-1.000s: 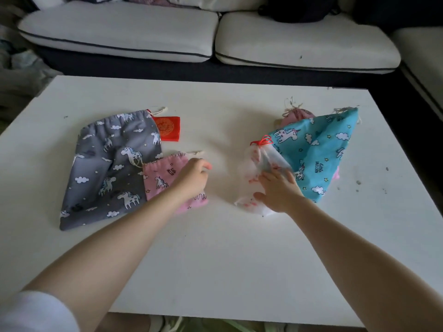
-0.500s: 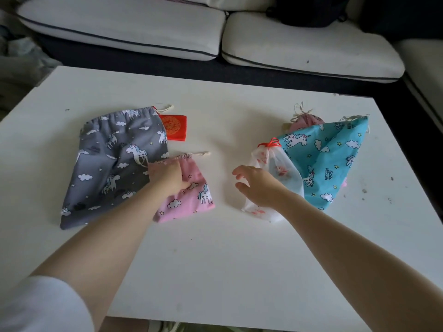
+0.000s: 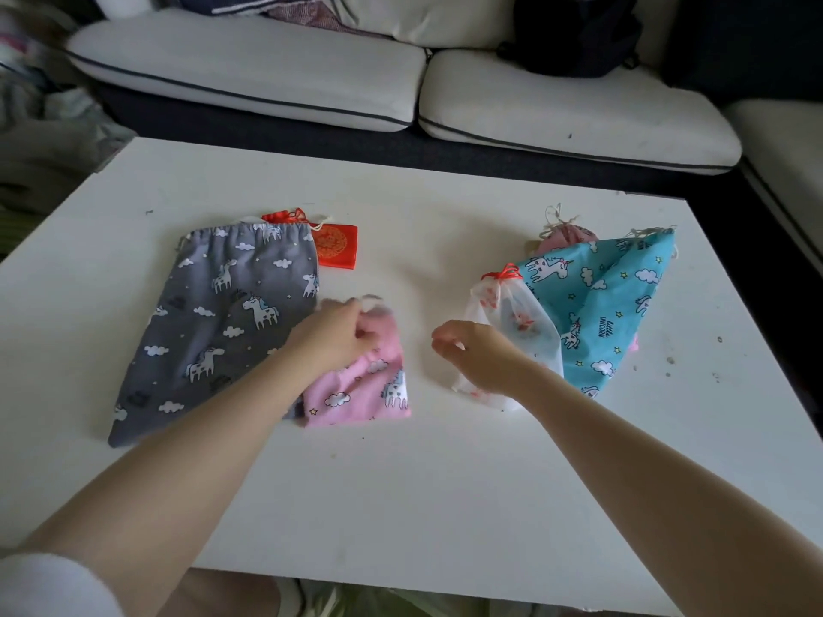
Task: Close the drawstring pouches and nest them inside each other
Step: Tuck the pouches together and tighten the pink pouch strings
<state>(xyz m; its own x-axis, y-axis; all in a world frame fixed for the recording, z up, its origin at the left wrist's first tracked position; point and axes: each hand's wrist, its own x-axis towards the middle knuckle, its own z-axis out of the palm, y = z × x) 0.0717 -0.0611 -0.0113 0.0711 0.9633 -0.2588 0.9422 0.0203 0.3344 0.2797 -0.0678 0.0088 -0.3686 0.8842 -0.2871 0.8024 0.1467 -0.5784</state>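
Since a moment ago, left hand (image 3: 332, 336) has gathered the pink pouch (image 3: 360, 380) mouth, gripping it on the table (image 3: 401, 483); right hand (image 3: 478, 356), loosely curled and holding nothing, hovers just right of it

left hand (image 3: 332, 338): now gripping pink pouch (image 3: 360, 380) top | right hand (image 3: 478, 356): lifted off sheer pouch (image 3: 512, 322)

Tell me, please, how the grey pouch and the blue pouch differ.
The grey pouch lies flat; the blue pouch stands up in a peak. The left hand is nearer the grey pouch; the right hand is nearer the blue pouch. Both carry white unicorns and clouds.
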